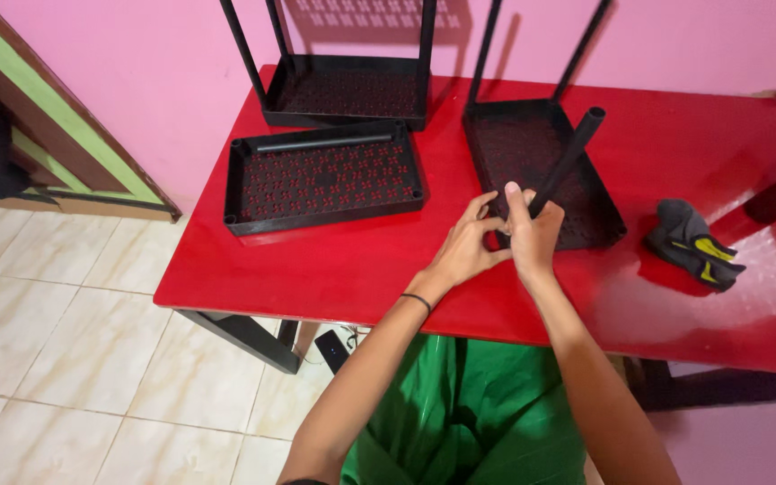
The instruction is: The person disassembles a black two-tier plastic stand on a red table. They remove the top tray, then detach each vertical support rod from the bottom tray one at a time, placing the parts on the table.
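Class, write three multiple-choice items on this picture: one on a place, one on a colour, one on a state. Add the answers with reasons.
1. Where does the grey glove lie?
A on the floor
B on the table, right of the trays
C inside a tray

2. What colour is the table?
A red
B blue
C white

3. What does the right hand hold?
A nothing
B the glove
C a black tube

Answers: 1 B, it rests on the tabletop; 2 A, its top is red; 3 C, its fingers wrap the black tube at the right tray.
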